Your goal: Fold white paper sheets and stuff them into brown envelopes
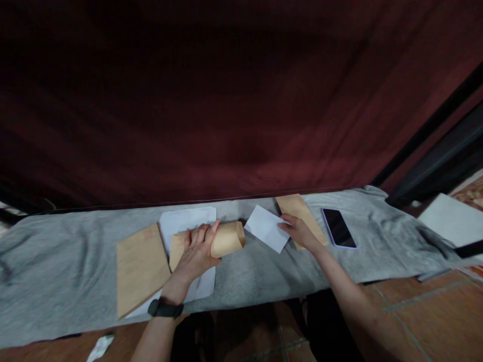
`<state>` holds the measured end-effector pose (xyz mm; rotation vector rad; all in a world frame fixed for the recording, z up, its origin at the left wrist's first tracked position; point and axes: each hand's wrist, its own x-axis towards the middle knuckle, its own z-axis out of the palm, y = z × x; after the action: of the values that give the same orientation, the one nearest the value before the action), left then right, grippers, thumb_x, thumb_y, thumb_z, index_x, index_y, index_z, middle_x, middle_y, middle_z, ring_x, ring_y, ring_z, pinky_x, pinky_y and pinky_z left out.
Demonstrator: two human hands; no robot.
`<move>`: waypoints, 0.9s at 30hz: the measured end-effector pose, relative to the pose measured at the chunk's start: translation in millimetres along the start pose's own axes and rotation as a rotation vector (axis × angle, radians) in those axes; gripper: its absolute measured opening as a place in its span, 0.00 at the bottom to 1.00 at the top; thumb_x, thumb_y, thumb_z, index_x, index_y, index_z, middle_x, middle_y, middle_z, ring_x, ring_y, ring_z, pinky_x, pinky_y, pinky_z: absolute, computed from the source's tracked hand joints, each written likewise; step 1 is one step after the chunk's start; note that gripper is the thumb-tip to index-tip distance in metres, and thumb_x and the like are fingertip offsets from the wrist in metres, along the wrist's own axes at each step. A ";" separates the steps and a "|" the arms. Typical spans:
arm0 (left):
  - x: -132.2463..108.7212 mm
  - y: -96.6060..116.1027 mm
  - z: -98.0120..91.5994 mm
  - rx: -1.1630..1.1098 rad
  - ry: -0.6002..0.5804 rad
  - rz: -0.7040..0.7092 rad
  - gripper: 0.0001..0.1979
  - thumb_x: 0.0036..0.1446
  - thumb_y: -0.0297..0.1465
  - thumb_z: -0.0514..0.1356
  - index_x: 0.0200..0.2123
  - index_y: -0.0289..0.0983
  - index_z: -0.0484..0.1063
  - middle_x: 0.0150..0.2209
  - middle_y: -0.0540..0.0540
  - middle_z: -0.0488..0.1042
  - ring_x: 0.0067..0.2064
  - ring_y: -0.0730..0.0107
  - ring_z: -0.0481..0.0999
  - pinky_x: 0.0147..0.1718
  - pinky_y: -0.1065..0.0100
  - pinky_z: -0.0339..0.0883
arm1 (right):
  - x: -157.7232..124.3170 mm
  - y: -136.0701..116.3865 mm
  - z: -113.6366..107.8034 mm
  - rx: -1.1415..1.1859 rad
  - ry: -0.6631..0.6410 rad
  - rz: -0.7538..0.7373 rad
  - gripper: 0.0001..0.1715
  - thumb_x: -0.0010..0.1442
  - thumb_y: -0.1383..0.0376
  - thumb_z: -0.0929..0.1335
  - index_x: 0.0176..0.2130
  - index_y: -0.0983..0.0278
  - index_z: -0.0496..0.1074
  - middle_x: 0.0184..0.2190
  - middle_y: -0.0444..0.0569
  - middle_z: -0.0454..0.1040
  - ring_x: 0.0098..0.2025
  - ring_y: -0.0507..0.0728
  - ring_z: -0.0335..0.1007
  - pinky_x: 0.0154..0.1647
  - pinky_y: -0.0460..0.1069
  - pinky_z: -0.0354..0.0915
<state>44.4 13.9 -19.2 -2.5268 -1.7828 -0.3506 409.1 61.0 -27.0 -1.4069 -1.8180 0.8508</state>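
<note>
My left hand (198, 247) is wrapped over a brown paper envelope (228, 239), whose open mouth faces right. Between the thumb and fingers of my right hand (300, 231) is a folded white sheet of paper (265, 228), held a little to the right of that mouth and apart from it. Under my right hand lies another brown envelope (302, 208), flat on the cloth. White sheets (206, 285) lie beneath my left hand and its envelope. Left of them rests a stack of brown envelopes (141, 266).
A grey cloth (75, 251) covers the narrow table. A phone (339, 229) with a pale purple edge lies at the right. Behind the table hangs a dark red curtain (241, 125). A crumpled white scrap (101, 347) is on the tiled floor at lower left.
</note>
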 end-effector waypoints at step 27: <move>8.2 13.4 -3.9 0.106 0.090 0.109 0.50 0.50 0.30 0.63 0.72 0.41 0.41 0.64 0.34 0.64 0.70 0.43 0.56 0.67 0.37 0.40 | -5.0 -10.4 5.3 0.029 -0.144 -0.094 0.14 0.64 0.59 0.65 0.40 0.60 0.79 0.33 0.46 0.80 0.34 0.57 0.74 0.35 0.50 0.67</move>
<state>58.8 16.3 -12.3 -2.4807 -1.5813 -0.3500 400.1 53.6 -22.0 -1.2596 -1.9547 0.9474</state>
